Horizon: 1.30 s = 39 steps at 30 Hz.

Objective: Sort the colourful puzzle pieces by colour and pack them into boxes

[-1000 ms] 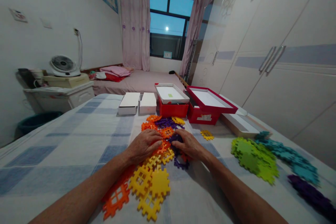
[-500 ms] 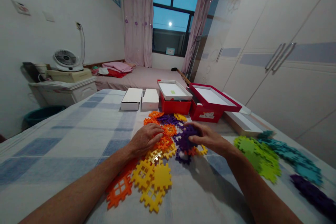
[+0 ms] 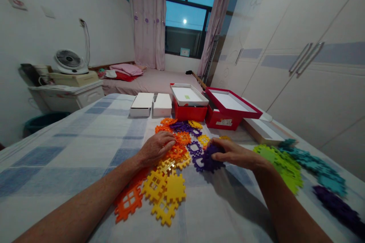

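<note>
A heap of flat toothed plastic tiles [image 3: 171,159] in orange, yellow and purple lies in the middle of a checked cloth. My left hand [image 3: 155,148] rests palm down on the orange tiles, fingers stretched out. My right hand [image 3: 230,152] is closed on a purple tile [image 3: 210,159], held just above the cloth at the heap's right edge. Larger yellow tiles [image 3: 167,191] and an orange tile [image 3: 128,201] lie nearer to me.
To the right lie separate piles of green tiles [image 3: 281,163], teal tiles [image 3: 313,167] and purple tiles [image 3: 339,207]. Behind the heap stand two white boxes [image 3: 151,104], two red boxes [image 3: 199,108] and a flat tray [image 3: 261,131]. A wardrobe runs along the right side.
My right hand took hold of a purple tile in the heap and carried it to the right. My left hand stayed on the orange tiles.
</note>
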Each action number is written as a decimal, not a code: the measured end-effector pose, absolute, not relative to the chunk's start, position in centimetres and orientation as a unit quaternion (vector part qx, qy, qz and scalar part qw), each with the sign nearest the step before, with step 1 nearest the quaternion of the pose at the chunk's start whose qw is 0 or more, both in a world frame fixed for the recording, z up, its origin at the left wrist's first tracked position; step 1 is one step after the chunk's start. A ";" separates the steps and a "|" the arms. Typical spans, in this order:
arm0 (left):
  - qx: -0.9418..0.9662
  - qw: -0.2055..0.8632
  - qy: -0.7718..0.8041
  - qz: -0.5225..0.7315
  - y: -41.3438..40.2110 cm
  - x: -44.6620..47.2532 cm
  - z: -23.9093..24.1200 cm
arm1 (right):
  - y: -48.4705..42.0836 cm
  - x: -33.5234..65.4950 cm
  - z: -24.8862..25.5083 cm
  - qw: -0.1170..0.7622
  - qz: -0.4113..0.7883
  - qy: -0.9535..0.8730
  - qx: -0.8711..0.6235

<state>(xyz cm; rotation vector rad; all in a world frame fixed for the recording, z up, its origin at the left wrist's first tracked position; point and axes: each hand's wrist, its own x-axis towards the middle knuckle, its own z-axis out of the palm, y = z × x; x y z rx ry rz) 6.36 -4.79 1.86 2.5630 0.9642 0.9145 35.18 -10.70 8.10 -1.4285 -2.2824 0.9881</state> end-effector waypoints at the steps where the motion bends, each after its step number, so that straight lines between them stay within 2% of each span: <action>1: 0.880 0.128 0.334 0.312 -4.8 6.4 1.9 | -10.8 34.7 8.0 0.130 0.344 -0.792 -0.487; 8: 0.877 0.134 0.334 0.319 -4.7 6.3 1.6 | -11.8 31.3 7.0 0.064 0.231 -0.798 -0.553; 21: 0.882 0.118 0.331 0.314 -4.4 6.3 1.2 | -11.4 31.7 6.9 0.040 0.207 -0.811 -0.546; 30: 0.882 0.116 0.338 0.307 -4.7 6.3 1.4 | -11.8 31.6 7.4 0.095 0.272 -0.804 -0.521; 35: 0.884 0.113 0.338 0.303 -4.7 6.4 1.4 | -10.4 31.3 6.2 0.200 0.292 -0.764 -0.539; 39: 0.887 0.110 0.333 0.301 -4.6 6.3 1.2 | -8.9 31.5 4.7 0.165 0.247 -0.766 -0.571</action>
